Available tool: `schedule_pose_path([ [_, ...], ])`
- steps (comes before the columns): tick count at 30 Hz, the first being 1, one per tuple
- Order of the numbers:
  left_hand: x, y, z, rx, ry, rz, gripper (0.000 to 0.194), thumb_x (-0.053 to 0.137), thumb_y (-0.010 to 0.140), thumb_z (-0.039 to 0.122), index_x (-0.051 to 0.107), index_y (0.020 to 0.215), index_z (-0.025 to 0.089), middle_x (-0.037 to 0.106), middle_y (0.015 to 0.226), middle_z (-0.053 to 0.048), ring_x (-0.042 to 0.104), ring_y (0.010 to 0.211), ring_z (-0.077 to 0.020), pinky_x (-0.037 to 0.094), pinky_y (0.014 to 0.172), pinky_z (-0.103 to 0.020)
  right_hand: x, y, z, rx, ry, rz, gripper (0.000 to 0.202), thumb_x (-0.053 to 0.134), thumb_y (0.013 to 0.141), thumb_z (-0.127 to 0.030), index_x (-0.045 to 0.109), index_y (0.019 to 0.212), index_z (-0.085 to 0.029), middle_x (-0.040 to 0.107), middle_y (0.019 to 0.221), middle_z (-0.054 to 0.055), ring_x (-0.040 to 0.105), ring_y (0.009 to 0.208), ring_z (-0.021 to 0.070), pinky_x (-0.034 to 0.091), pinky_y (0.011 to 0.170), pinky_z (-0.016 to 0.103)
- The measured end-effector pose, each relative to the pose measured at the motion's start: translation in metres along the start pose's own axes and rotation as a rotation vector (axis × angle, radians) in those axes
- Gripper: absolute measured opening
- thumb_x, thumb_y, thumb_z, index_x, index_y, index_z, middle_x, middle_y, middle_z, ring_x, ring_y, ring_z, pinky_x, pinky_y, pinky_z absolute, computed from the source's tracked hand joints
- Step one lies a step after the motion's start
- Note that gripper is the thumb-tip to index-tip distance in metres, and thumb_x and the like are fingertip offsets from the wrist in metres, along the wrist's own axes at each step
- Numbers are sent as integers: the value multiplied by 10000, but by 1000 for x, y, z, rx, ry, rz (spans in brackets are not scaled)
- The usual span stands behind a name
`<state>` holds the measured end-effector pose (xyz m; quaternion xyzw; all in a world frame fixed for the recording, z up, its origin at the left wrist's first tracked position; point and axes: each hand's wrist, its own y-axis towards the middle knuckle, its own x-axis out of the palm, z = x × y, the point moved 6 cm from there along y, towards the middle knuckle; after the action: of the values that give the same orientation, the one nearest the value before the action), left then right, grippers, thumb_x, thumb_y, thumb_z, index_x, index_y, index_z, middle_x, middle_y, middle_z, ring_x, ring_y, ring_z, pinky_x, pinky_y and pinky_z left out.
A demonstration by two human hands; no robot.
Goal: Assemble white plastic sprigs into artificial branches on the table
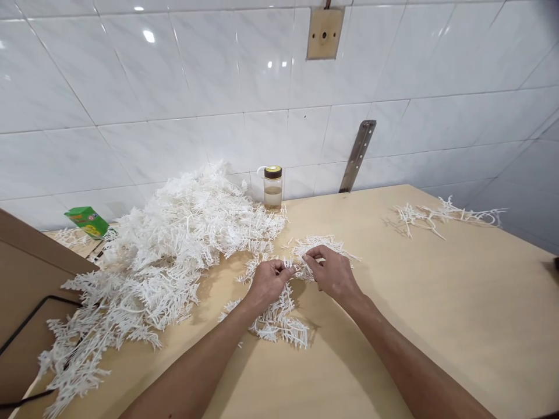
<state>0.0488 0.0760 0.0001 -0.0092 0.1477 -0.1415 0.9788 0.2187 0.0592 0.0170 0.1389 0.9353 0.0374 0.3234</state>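
Note:
My left hand (269,284) is closed in a pinch on a white branched plastic sprig (283,302), which spreads below the fingers onto the table. Close by on the right, my right hand (332,270) has its thumb and forefinger pressed together; whatever is between those fingertips is too small to make out. Just behind the hands lies a small heap of white snipped pieces (321,243). A large pile of white branched plastic sprigs (174,233) rises to the left of my hands.
A clear bottle (273,192) with a dark lid stands by the tiled wall. A green box (88,222) sits at the back left, near a cardboard box (30,279). Bare white stems (430,216) lie at the table's (445,314) far right. A metal bracket (358,156) leans against the wall.

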Motion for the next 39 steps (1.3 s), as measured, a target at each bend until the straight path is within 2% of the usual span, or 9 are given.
schedule_pose_path([
  [3,1,2,-1,-2,7,-27,320,624,727,426,512,584,164,383,517,56,313,500,-81,239,508,-234,3,0,-4,-95,8,-45,233,556,827,-361,726,911,-225,739,888,22,598,555,138,464,580,276],
  [8,2,3,-3,-3,-28,-57,285,639,710,416,572,625,152,434,548,46,356,524,-87,272,529,-231,13,-4,-10,-141,60,-253,252,544,838,-366,765,877,-253,753,843,-2,656,721,176,480,658,277],
  [11,2,4,-5,-14,-32,-56,265,646,706,399,586,637,150,447,558,44,353,524,-85,262,521,-228,13,-5,-12,-144,35,-268,247,537,832,-340,767,833,-250,753,831,-6,655,742,180,475,685,285],
  [15,3,5,-5,-20,-24,-69,275,649,705,392,568,603,151,426,541,48,333,515,-79,242,509,-227,14,-6,-12,-138,25,-274,240,537,816,-312,757,876,-238,749,847,1,643,730,176,467,672,284],
  [21,4,2,1,-26,-28,-139,283,654,701,388,545,587,153,409,530,52,307,498,-71,216,496,-228,14,-8,-16,-178,-12,-307,215,520,819,-287,724,834,-218,733,810,-1,621,701,156,446,650,266],
  [28,0,0,5,-40,-33,-74,370,665,702,463,476,572,173,316,492,72,260,482,-70,199,488,-233,6,-8,-21,-169,-109,-262,206,510,837,-301,696,816,-215,715,758,-4,597,645,147,419,618,262],
  [33,1,2,3,-4,11,-66,344,651,703,428,474,556,172,336,507,63,274,492,-75,197,493,-237,15,-10,-21,-194,-192,-223,174,513,825,-244,672,764,-212,694,721,-2,581,635,150,387,606,262],
  [36,0,2,4,39,43,-53,309,632,705,376,473,535,172,352,512,53,296,508,-82,205,500,-238,20,-8,-17,-233,-262,-125,147,512,819,-201,637,741,-203,676,716,12,572,643,157,374,617,269],
  [39,-1,2,4,73,48,-35,322,649,697,381,474,527,170,358,513,52,307,521,-87,222,508,-237,13,-3,-10,-252,-331,63,140,484,818,-149,600,749,-185,656,729,49,572,666,175,380,642,285],
])
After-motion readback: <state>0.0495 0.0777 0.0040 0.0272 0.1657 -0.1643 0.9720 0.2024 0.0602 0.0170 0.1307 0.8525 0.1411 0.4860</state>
